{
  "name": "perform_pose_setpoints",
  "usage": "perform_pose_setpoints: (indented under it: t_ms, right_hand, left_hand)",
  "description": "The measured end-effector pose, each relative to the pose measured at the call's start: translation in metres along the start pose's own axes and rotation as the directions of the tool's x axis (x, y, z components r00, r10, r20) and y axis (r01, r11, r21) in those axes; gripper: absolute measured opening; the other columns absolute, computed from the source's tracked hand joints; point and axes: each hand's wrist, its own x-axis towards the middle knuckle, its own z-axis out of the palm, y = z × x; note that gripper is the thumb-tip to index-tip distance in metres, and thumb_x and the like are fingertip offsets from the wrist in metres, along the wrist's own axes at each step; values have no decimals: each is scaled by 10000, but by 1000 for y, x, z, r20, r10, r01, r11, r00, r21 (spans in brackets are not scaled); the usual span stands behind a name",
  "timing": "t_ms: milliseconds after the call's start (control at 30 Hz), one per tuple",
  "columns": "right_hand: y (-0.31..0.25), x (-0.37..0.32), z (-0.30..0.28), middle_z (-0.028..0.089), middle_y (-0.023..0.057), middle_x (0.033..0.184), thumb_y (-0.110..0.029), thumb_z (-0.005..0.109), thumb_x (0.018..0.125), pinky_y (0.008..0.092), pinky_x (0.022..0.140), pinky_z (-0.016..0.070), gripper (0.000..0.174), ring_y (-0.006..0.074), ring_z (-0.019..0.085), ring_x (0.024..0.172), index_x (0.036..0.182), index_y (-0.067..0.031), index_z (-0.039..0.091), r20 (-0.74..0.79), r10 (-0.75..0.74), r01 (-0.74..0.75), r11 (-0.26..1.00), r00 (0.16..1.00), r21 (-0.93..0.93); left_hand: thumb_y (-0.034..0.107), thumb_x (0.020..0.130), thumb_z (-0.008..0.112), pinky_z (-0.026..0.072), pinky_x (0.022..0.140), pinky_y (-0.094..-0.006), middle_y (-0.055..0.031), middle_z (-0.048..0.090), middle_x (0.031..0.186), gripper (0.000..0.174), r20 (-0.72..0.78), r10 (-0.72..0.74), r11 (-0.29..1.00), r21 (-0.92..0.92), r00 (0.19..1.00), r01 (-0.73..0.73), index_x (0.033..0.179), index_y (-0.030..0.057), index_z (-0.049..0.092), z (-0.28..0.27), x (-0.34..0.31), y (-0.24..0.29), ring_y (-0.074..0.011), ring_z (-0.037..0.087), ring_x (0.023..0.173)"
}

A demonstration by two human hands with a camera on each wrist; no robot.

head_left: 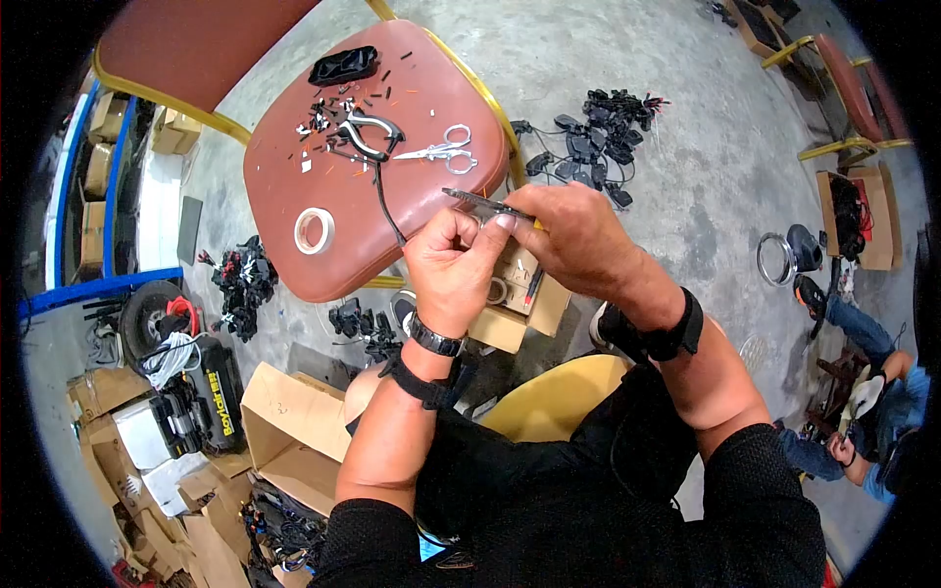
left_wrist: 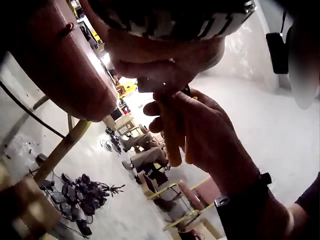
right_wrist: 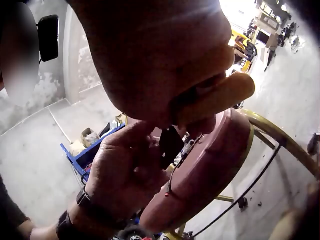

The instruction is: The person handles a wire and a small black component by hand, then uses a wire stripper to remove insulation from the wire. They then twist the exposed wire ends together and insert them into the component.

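In the head view my right hand (head_left: 578, 235), its fingers curled, grips a narrow dark flat piece (head_left: 480, 203) in front of the chair seat. A pointed end of the piece sticks out to the left. My left hand (head_left: 454, 260) meets it from the near side, thumb and curled fingers pinching at it. The right wrist view shows the dark flat piece (right_wrist: 171, 146) between both hands; its exact kind cannot be told. A black cable (head_left: 385, 201) runs over the seat edge toward the left hand. Fingers hide much of the grip.
On the red chair seat (head_left: 284, 196) lie pliers (head_left: 365, 135), scissors (head_left: 441, 151), a tape roll (head_left: 314, 231), a black pouch (head_left: 343, 66) and scraps. Bundled black cables (head_left: 598, 137) lie on the floor. An open carton (head_left: 294, 421) stands left; another person (head_left: 872, 412) sits at right.
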Motion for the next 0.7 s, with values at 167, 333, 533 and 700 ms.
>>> perform_pose_setpoints:
  t_ms: [167, 333, 533, 700]
  right_hand:
    - [3, 1, -5, 645, 187, 775, -165, 645, 876, 461, 640, 509, 140, 388, 657, 756, 971, -70, 608, -52, 63, -56, 990, 997, 128]
    - [6, 7, -23, 629, 133, 745, -151, 655, 908, 348, 624, 482, 148, 219, 621, 703, 978, -23, 631, 46, 279, -281, 928, 959, 243]
    - [20, 9, -17, 658, 60, 751, -174, 671, 923, 289, 628, 482, 193, 122, 600, 684, 1003, 0, 654, 204, 319, -379, 784, 926, 492]
    - [16, 21, -20, 697, 39, 882, -188, 662, 952, 247, 683, 502, 226, 99, 623, 722, 1048, 16, 650, 446, 163, -473, 383, 880, 793]
  left_hand:
    - [72, 827, 806, 390, 542, -198, 43, 573, 696, 266, 24, -7, 1000, -19, 1000, 7, 731, 68, 557, 1, 2, 2, -25, 478, 618]
    - [62, 823, 804, 381, 477, -183, 21, 597, 698, 229, 52, -107, 991, -73, 993, 111, 766, 56, 582, -1, 4, 2, -27, 482, 550]
    - [27, 854, 743, 414, 490, -203, -9, 630, 749, 106, 73, -157, 977, -131, 985, 165, 863, 24, 636, -9, 7, 2, -55, 525, 553]
    - [-6, 897, 662, 436, 517, -209, -24, 641, 775, 186, 90, -188, 922, -325, 978, 208, 1083, -19, 668, -15, 17, 5, -65, 546, 577]
